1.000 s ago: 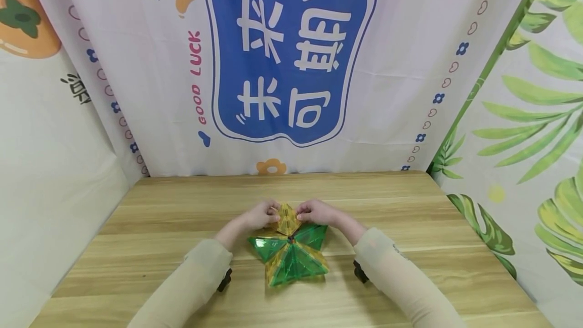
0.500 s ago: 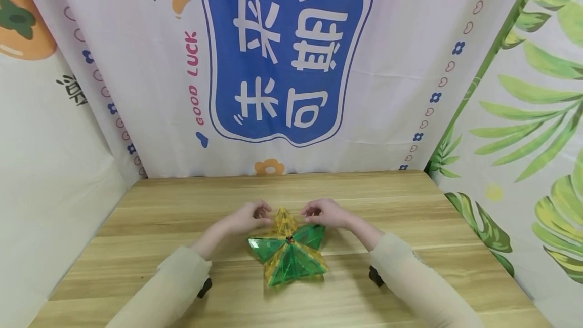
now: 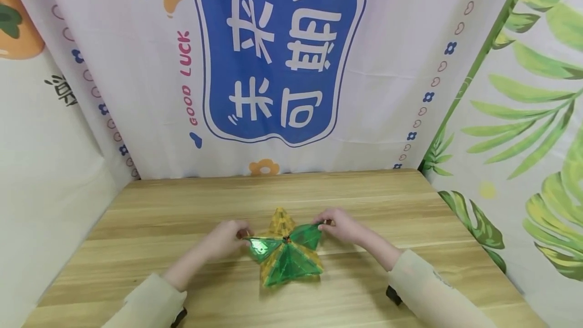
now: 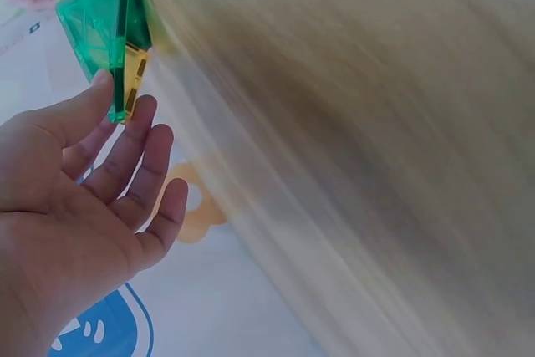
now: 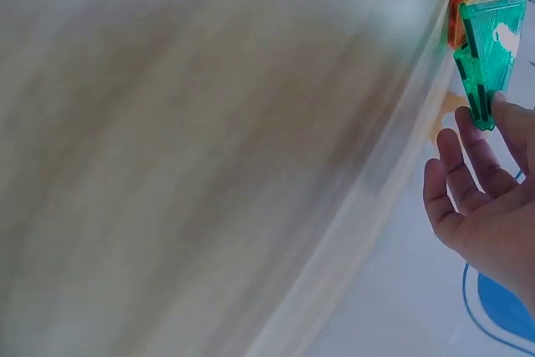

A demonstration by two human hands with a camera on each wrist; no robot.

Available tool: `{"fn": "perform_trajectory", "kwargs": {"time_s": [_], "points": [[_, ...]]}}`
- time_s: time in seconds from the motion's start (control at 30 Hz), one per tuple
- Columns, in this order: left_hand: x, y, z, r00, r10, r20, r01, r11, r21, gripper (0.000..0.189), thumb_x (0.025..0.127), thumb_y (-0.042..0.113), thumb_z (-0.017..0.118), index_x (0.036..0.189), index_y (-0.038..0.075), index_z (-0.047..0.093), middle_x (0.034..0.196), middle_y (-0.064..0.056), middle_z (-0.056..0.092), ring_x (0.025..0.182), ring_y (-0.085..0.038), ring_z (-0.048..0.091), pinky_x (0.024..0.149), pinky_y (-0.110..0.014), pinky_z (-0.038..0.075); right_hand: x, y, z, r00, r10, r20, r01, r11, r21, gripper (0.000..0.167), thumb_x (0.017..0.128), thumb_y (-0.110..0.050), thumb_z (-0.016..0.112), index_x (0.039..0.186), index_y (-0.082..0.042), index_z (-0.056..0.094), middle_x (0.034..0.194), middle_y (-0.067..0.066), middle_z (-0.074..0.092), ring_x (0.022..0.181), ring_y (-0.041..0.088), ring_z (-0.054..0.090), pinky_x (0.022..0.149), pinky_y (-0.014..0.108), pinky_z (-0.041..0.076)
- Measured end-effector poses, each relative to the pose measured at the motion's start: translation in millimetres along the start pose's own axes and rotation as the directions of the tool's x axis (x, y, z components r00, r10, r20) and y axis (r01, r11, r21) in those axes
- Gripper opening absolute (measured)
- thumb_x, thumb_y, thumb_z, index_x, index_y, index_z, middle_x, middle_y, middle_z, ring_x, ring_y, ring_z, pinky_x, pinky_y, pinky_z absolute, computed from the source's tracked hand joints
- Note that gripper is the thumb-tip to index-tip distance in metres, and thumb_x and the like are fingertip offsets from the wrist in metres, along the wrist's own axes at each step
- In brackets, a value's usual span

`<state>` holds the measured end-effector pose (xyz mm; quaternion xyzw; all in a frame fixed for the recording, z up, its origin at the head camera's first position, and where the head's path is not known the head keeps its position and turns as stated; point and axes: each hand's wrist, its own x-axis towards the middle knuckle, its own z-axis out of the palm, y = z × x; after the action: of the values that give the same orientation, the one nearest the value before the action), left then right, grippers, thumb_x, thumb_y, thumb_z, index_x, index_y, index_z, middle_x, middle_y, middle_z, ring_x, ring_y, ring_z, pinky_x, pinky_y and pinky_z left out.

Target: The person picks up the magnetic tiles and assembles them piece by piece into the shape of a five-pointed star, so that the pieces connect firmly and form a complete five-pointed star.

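Note:
A five-pointed star [image 3: 293,262] built of see-through green and yellow magnetic tiles lies on the wooden table. Its yellow point faces the back, and small red and dark bits show at its centre. My left hand [image 3: 226,239] pinches the tip of the left green point between thumb and fingers; the left wrist view has the thumb on that green tile [image 4: 99,27], the other fingers loosely bent. On the opposite side, my right hand [image 3: 342,225] pinches the tip of the right green point, whose green tile [image 5: 495,43] shows in the right wrist view.
The wooden table [image 3: 182,199] reaches back to a white cloth printed with a blue sign [image 3: 278,54]. A leaf-patterned cloth [image 3: 533,130] hangs at the right, and a pale cloth [image 3: 41,176] at the left.
Both hands have let go of the yellow back point and moved apart, left and right, onto the two green side points. The star has stayed in about the same place.

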<state>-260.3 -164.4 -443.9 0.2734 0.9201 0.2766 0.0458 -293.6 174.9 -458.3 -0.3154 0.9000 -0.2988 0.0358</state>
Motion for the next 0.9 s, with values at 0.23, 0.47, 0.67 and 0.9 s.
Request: {"fn": "perform_trajectory", "kwargs": {"time_s": [0.23,0.47,0.67,0.9], "points": [[18.4,-0.8,8.0,0.998,-0.057,-0.034,0.056,0.998,-0.036,0.017,0.084,0.007,0.068,0.101,0.006,0.067,0.085,0.000,0.064,0.080,-0.012,0.058,0.070,-0.028,0.051,-3.7,15,-2,0.999,0.038,-0.023,-0.037,0.999,0.034,0.021,0.092,-0.008,0.059,0.110,-0.012,0.069,0.105,0.002,0.067,0.087,0.012,0.058,0.074,0.025,0.050],[39.8,1.6,12.5,0.993,-0.107,-0.053,0.104,0.993,-0.050,0.017,0.084,0.006,0.068,0.101,0.005,0.068,0.084,0.001,0.064,0.080,-0.012,0.058,0.072,-0.031,0.051,-3.8,23,-8,0.994,0.096,-0.048,-0.094,0.995,0.040,0.021,0.093,-0.009,0.058,0.110,-0.012,0.069,0.105,0.001,0.067,0.088,0.012,0.057,0.075,0.026,0.050],[47.2,-0.1,14.6,0.990,-0.126,-0.070,0.122,0.991,-0.055,0.015,0.085,0.007,0.068,0.100,0.006,0.068,0.085,0.000,0.064,0.079,-0.012,0.057,0.072,-0.031,0.050,-2.4,25,-13,0.992,0.093,-0.083,-0.091,0.996,0.022,0.019,0.092,-0.009,0.059,0.108,-0.012,0.069,0.097,0.000,0.065,0.080,0.010,0.053,0.069,0.024,0.047],[54.2,-1.1,16.2,0.988,-0.130,-0.084,0.127,0.991,-0.041,0.017,0.087,0.010,0.067,0.104,0.007,0.068,0.095,-0.004,0.066,0.088,-0.016,0.059,0.081,-0.036,0.051,2.0,28,-15,0.990,0.105,-0.096,-0.103,0.994,0.030,0.017,0.092,-0.009,0.059,0.106,-0.010,0.068,0.091,0.000,0.063,0.077,0.011,0.052,0.065,0.023,0.046]]}}
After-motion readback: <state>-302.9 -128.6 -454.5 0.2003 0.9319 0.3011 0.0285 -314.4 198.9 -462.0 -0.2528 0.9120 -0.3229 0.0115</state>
